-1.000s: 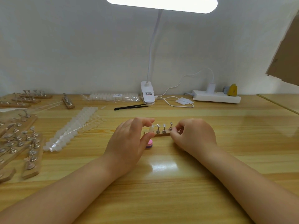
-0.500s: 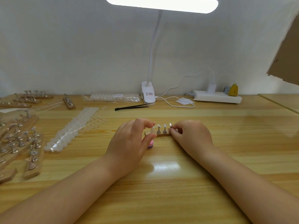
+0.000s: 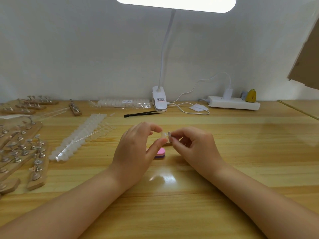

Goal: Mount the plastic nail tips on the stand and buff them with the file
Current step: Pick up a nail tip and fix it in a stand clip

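Note:
My left hand point(image 3: 136, 149) pinches a clear plastic nail tip point(image 3: 163, 134) between thumb and forefinger. Right beside it, my right hand point(image 3: 193, 145) pinches a small metal holder peg point(image 3: 170, 135), lifted off the table and touching the tip. The wooden stand point(image 3: 168, 144) is mostly hidden behind my fingers; only a sliver shows on the table. A pink and purple buffing file point(image 3: 160, 153) lies just under my left thumb.
Strips of spare nail tips point(image 3: 81, 137) lie to the left, with several wooden stands bearing metal pegs point(image 3: 25, 149) at the far left. Black tweezers point(image 3: 141, 114), a bag of tips point(image 3: 123, 102), a lamp clamp point(image 3: 159, 99) and a power strip point(image 3: 233, 102) sit at the back.
My right hand has lifted a peg off the stand and both hands have risen and drawn together; the row of pegs on the stand is now out of sight.

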`<state>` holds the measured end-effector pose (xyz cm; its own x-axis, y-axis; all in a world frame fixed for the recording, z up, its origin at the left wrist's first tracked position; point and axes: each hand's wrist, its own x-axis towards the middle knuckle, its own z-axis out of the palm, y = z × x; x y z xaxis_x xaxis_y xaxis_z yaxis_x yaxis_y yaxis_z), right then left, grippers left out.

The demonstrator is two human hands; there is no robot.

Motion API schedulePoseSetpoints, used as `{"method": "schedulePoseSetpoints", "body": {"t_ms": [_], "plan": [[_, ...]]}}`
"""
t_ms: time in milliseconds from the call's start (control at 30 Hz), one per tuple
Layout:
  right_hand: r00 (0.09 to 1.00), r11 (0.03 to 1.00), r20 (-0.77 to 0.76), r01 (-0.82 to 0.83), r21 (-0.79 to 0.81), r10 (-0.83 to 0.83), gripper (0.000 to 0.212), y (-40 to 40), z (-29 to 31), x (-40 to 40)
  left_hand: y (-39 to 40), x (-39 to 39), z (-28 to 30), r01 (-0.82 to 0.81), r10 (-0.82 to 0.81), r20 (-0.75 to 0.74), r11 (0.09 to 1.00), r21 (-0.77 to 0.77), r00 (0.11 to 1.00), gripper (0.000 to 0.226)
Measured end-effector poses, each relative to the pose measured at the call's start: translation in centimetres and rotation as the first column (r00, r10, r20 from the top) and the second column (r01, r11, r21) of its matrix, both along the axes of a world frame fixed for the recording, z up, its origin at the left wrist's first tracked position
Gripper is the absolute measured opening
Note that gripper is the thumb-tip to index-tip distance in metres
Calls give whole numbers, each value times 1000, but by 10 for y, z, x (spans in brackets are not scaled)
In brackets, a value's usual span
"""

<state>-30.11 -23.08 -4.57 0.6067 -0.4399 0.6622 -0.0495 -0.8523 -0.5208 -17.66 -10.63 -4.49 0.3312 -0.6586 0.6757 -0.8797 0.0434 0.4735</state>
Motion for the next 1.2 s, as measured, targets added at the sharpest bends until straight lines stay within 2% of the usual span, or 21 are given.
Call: {"method": "schedulePoseSetpoints", "body": {"t_ms": [300,567,1033,1200], "plan": [[998,998,15,-65,-21,66,9,3,-3,2,-1,3,-2,12,-11,24,1000,-13,1000,39],[995,994,49,-85,-69,88,6,4,-4,2,-2,5,-4,3,-4,42,1000,2,999,20],[993,992,50,-103,-75,107,5,6,-4,3,-1,4,-4,-12,14,50,999,-44,999,15],[992,991,53,-107,-78,111,5,5,-4,2,0,4,-1,13,-12,40,1000,-24,999,26]]}}
